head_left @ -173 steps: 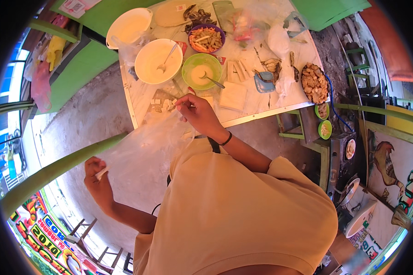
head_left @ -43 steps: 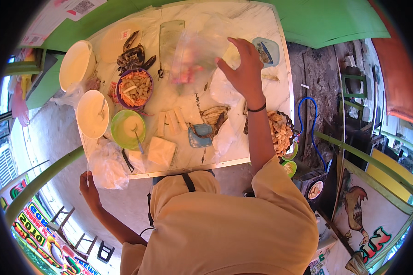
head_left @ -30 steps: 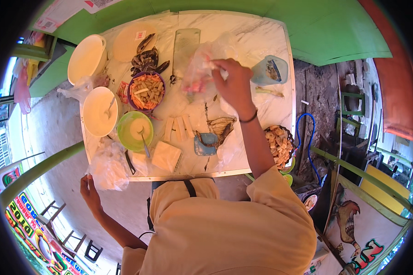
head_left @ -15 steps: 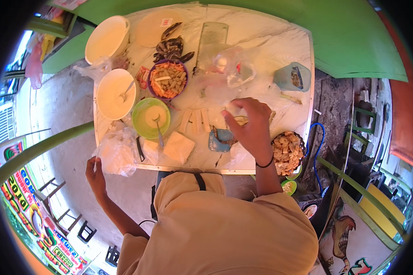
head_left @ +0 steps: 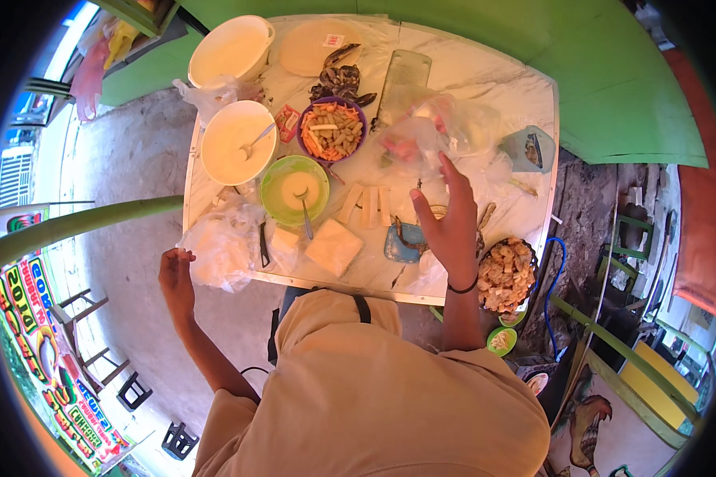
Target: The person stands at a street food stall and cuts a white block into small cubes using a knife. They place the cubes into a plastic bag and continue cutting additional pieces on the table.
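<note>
My right hand (head_left: 453, 232) is raised over the table's near right part, thumb and fingers spread, nothing visible between them. Below it lie a small blue dish (head_left: 404, 243) with a dark strip across it and some clear plastic. A clear plastic bag (head_left: 224, 246) lies at the near left edge. My left hand (head_left: 177, 278) is beside that bag, fingertips pinched together; what they hold is too small to make out. Between the hands are pale square wrappers (head_left: 334, 247), several pale strips (head_left: 369, 207), a black-handled utensil (head_left: 264, 245) and a green bowl (head_left: 277, 191) of pale liquid with a spoon (head_left: 306, 215).
Farther back stand a purple bowl (head_left: 302, 135) of cut vegetables, two white basins (head_left: 208, 155), dark bananas (head_left: 340, 81) and crumpled plastic bags (head_left: 453, 119). A bluish container (head_left: 511, 148) is at the right. A bowl of brown fried pieces (head_left: 507, 274) stands by the near right corner.
My right thumb and fingers, curled toward each other before, have spread apart. My left hand stays by the bag, its fingertips now drawn together. The whole view has shifted slightly.
</note>
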The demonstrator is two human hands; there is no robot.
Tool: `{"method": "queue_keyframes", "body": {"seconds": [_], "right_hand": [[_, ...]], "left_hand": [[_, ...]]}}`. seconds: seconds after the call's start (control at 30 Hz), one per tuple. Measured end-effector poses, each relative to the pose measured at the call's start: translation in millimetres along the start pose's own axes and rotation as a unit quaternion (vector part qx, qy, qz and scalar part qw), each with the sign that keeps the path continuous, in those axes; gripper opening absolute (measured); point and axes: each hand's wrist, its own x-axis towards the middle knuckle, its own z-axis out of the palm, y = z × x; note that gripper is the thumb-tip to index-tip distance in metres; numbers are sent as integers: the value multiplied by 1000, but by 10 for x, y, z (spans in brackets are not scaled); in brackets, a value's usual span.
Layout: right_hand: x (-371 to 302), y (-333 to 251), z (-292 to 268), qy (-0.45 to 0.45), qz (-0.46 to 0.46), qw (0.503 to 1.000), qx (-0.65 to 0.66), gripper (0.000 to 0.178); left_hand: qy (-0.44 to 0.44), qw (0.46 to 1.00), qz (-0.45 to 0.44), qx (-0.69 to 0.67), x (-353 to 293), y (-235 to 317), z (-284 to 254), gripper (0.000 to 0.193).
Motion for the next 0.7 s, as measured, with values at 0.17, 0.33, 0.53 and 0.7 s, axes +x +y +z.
{"method": "queue_keyframes", "body": {"seconds": [0.17, 0.33, 0.53, 0.7], "right_hand": [[-244, -226, 283, -15, -13, 999, -41, 59], [-503, -750, 821, -92, 30, 993, 63, 49], [-858, -1676, 1741, -163, -125, 970, 132, 34], [-995, -2154, 2534, -325, -160, 893, 268, 20]], "left_hand": [[-22, 998, -18, 61, 39, -106, -201, 13], [-31, 998, 29, -39, 103, -37, -383, 11], [-79, 985, 2, -153, 69, -30, -700, 16], [-164, 974, 32, -152, 40, -82, -939, 32]]}}
